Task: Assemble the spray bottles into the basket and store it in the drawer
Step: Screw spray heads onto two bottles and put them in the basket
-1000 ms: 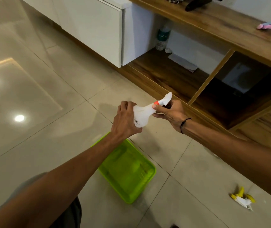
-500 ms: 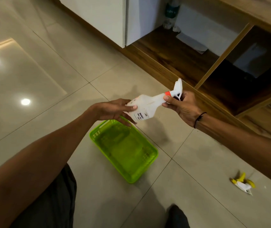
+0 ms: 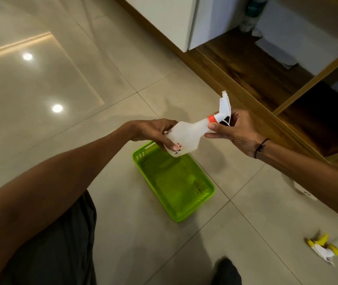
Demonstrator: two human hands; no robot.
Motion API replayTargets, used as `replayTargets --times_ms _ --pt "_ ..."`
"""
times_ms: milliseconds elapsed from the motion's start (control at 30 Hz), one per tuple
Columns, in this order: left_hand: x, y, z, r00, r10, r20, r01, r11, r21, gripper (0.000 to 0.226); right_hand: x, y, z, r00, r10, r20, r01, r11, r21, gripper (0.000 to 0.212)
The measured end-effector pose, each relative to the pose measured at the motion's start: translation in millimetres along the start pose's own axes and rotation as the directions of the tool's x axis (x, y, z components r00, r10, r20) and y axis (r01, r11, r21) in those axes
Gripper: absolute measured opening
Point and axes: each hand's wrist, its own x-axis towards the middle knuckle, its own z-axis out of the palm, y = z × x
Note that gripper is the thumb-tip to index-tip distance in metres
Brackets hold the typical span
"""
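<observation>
1. The left hand (image 3: 153, 131) wraps its fingers (image 3: 169, 144) around the fat end of the white plastic spray bottle (image 3: 186, 134), to keep it steady.
2. The right hand (image 3: 237, 130) pinches the neck by the orange ring (image 3: 212, 118), probably to fix the white spray top (image 3: 225, 105).
3. The bottle lies almost sideways, top pointing up and right.
4. It hangs above the empty green plastic basket (image 3: 184, 206), which sits on the floor below the fingers.

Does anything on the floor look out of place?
Yes. A yellow and white spray head lies loose on the floor tiles, on its side, apart from any bottle and well right of the green basket.
</observation>
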Motion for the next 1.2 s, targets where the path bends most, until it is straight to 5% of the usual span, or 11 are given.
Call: replayTargets --times_ms 100,200,267,400,500,633,767,900,1100,1200 --pt "-2 -6 13 0.972 0.04 -0.231 0.014 0.973 0.229 0.095 4 12 14 1.0 0.002 -0.016 -0.003 0.996 -0.087 0.033" --pt "3 -11 26 0.931 0.131 -0.342 0.1 0.808 0.58 0.117 8 18 25 0.997 -0.003 -0.082 -0.009 0.99 -0.141 0.027" --pt "-2 -11 20 0.972 0.026 -0.233 0.115 0.812 0.572 0.123 11 17 25 0.999 -0.019 -0.049 0.01 0.984 -0.177 0.032" --pt "-20 -9 -5 0.993 -0.104 -0.061 0.12 0.885 0.45 0.095 14 10 30 0.986 -0.079 0.144 0.122 0.94 -0.32 0.031" --pt "-21 -9 2 0.986 -0.02 -0.168 0.114 0.812 0.573 0.091 18 9 38 0.976 -0.131 0.177 0.197 0.878 -0.437 0.031" --pt "-9 -25 30 0.897 0.127 -0.423 0.234 0.675 0.7 0.101 19 10 48 0.987 -0.141 0.079 0.162 0.861 -0.482 0.027" --pt "-5 -36 38 0.838 0.203 -0.507 0.257 0.673 0.694 0.103 18 15 52 0.985 -0.164 0.055 0.167 0.814 -0.556 0.032" --pt "-3 -43 43 0.824 0.208 -0.528 0.272 0.672 0.689 0.105 20 13 56 0.972 -0.223 0.071 0.206 0.668 -0.716 0.041" --pt "-7 -53 35 0.867 0.245 -0.434 0.21 0.611 0.763 0.137 21 11 75 0.949 -0.202 0.241 0.307 0.433 -0.847 0.044" --pt "-10 -54 30 0.866 0.125 -0.485 0.313 0.62 0.719 0.146 22 16 89 0.935 -0.231 0.268 0.337 0.349 -0.875 0.045"
